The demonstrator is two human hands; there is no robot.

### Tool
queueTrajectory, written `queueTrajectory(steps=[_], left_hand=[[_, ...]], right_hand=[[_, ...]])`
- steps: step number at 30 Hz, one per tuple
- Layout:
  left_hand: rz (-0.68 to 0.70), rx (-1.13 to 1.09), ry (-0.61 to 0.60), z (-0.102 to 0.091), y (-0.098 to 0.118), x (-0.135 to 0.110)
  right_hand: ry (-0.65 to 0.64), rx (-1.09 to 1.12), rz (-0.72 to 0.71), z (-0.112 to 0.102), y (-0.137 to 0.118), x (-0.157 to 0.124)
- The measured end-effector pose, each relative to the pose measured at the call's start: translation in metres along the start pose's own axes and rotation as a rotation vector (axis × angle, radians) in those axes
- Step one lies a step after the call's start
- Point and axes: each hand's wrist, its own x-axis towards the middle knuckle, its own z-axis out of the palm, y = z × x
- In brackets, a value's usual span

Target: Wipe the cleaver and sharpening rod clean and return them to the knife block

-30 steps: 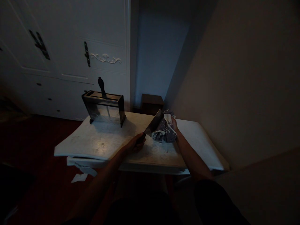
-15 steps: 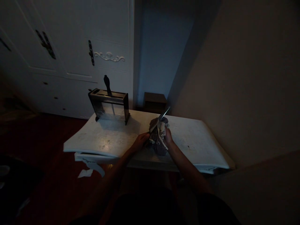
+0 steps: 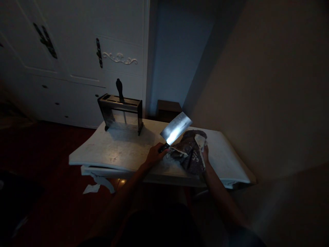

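Note:
A cleaver with a wide, shiny blade and a dark handle is in my left hand, its fingers closed round the handle. The blade slants up and to the right above the table. My right hand grips a dark grey-brown cloth with pale edges and markings. The cloth hangs bunched between the two hands, with one end close to the cleaver's handle; whether it touches the handle I cannot tell.
On the left of the white table stands a knife block with one black handle sticking up. Behind are a white wardrobe and a small dark box-like piece. A wall closes the right side. White paper lies on the floor.
The cloth has moved right with my right hand, away from the blade. The cleaver has turned, so its broad face now shows, uncovered and catching light.

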Motion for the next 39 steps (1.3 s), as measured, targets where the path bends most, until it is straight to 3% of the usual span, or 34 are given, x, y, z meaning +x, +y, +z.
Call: queueTrajectory(steps=[4, 7, 9, 14, 18, 21, 25, 30, 33, 39], left_hand=[[-0.006, 0.126, 0.018, 0.001, -0.002, 0.0], [-0.024, 0.252, 0.012, 0.002, -0.001, 0.0], [-0.045, 0.321, -0.008, 0.002, 0.001, 0.0], [-0.076, 0.464, -0.111, 0.0, 0.005, 0.001], [-0.08, 0.552, -0.197, -0.002, 0.006, 0.002], [-0.123, 0.557, -0.185, -0.001, 0.007, 0.003], [-0.115, 0.475, -0.116, -0.001, 0.009, 0.001], [-0.141, 0.456, -0.09, -0.001, 0.011, -0.001], [-0.132, 0.441, -0.093, -0.001, 0.01, -0.001], [-0.099, 0.409, -0.097, -0.002, 0.008, -0.001]], right_hand=[[0.119, -0.111, -0.13, -0.001, -0.014, 0.002], [0.058, -0.213, -0.216, 0.013, -0.023, -0.006], [-0.089, -0.291, -0.298, 0.026, -0.027, -0.014], [-0.602, -0.58, -0.663, 0.065, -0.023, -0.029], [-0.788, -0.793, -0.814, 0.092, -0.007, -0.032], [-0.755, -0.855, -0.822, 0.101, 0.002, -0.024], [-0.673, -0.867, -0.744, 0.098, 0.008, 0.0], [-0.598, -0.864, -0.629, 0.078, 0.017, 0.043], [-0.483, -0.866, -0.542, 0.064, 0.022, 0.064], [-0.286, -0.83, -0.352, 0.038, 0.021, 0.082]])
